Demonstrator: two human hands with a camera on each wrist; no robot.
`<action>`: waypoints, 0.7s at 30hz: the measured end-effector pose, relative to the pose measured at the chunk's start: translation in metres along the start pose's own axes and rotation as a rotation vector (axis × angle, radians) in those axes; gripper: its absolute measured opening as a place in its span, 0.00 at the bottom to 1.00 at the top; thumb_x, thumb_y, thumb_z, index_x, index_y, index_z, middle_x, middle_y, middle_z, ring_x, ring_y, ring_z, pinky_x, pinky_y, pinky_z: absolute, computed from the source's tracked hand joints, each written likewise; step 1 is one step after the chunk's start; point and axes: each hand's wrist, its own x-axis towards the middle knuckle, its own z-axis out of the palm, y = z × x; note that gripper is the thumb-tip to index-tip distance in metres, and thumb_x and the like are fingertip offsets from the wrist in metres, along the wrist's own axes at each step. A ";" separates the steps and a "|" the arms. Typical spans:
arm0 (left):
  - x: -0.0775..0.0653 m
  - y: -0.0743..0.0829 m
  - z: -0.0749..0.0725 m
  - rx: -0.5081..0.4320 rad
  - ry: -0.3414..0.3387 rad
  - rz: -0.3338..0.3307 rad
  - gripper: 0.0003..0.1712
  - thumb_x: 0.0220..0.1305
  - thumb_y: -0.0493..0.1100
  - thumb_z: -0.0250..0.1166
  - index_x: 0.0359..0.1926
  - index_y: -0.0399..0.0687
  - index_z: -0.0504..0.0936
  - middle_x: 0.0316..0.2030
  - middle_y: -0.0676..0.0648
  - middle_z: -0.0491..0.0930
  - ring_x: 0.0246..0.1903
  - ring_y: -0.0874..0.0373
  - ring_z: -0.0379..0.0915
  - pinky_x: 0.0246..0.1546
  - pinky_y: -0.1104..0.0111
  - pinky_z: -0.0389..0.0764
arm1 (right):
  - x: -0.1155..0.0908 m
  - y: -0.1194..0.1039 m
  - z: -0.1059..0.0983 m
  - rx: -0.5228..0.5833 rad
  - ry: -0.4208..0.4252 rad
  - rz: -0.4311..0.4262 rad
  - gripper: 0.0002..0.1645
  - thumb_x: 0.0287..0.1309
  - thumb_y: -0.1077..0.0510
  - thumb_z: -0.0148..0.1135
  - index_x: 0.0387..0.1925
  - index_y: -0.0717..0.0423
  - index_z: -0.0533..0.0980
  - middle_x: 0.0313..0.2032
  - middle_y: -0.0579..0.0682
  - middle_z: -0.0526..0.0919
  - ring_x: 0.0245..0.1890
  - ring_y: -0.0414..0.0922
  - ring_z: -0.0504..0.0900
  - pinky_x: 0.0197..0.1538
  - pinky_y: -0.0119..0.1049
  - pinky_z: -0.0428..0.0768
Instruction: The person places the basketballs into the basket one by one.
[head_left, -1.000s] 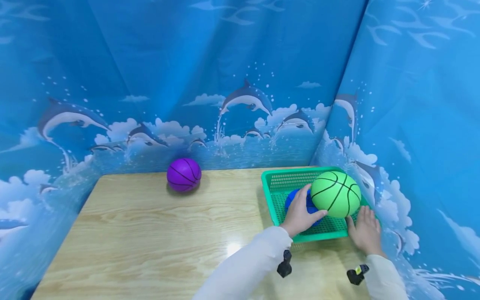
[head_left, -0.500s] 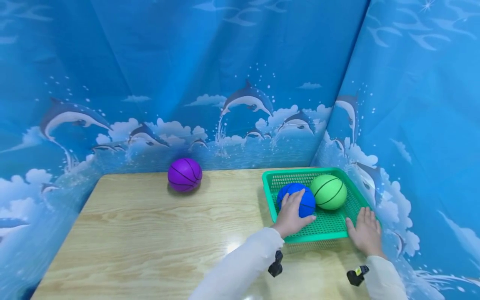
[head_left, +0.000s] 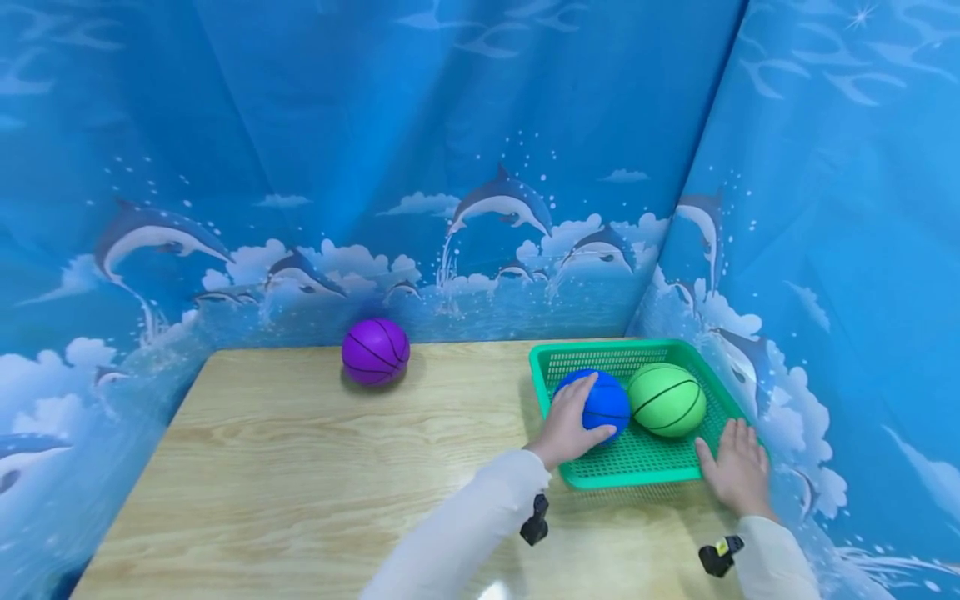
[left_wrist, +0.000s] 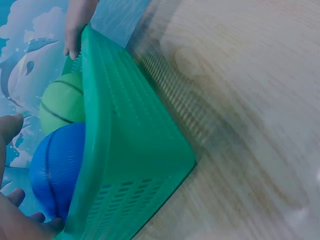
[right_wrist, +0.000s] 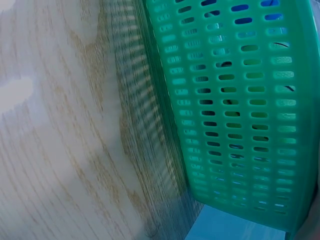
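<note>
In the head view, a blue ball (head_left: 609, 408) and a green ball (head_left: 667, 400), both marked with black basketball lines, sit side by side in a green plastic basket (head_left: 637, 478). My left hand (head_left: 567, 425) is at the near left side of the blue ball, covering part of it. The left wrist view shows its fingers (left_wrist: 11, 127) spread apart beside the ball (left_wrist: 57, 170). With fairly straight fingers, my right hand (head_left: 738, 471) rests on the basket's near right corner. In the right wrist view, the basket wall (right_wrist: 240, 125) hides most of the balls.
A purple ball (head_left: 376, 352) stands at the back of the wooden table (head_left: 315, 475), left of the basket. Blue dolphin-print curtains (head_left: 450, 125) hang close behind the table and on its right side.
The green ball has dropped and settled on the basket's floor, to the right of the blue ball. My left hand has moved left, away from the green ball. My right hand stays at the corner.
</note>
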 end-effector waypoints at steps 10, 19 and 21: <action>-0.002 -0.018 -0.039 0.004 0.009 0.004 0.46 0.63 0.50 0.65 0.75 0.56 0.49 0.74 0.50 0.51 0.73 0.50 0.44 0.68 0.52 0.59 | 0.000 0.001 0.000 -0.007 -0.002 -0.001 0.47 0.74 0.41 0.30 0.68 0.80 0.34 0.67 0.80 0.33 0.68 0.74 0.30 0.65 0.70 0.34; -0.019 -0.077 -0.097 0.229 0.132 -0.009 0.49 0.59 0.51 0.68 0.75 0.51 0.51 0.73 0.43 0.50 0.73 0.42 0.40 0.69 0.48 0.51 | 0.000 0.002 0.002 -0.002 0.002 -0.007 0.47 0.73 0.41 0.30 0.68 0.80 0.35 0.67 0.80 0.33 0.68 0.74 0.31 0.64 0.70 0.34; -0.024 -0.090 -0.111 0.248 0.171 -0.047 0.50 0.58 0.52 0.69 0.75 0.51 0.52 0.74 0.43 0.50 0.73 0.41 0.39 0.69 0.46 0.51 | -0.001 0.002 0.001 -0.001 0.008 -0.006 0.47 0.73 0.41 0.30 0.68 0.80 0.35 0.67 0.80 0.33 0.68 0.74 0.31 0.64 0.70 0.34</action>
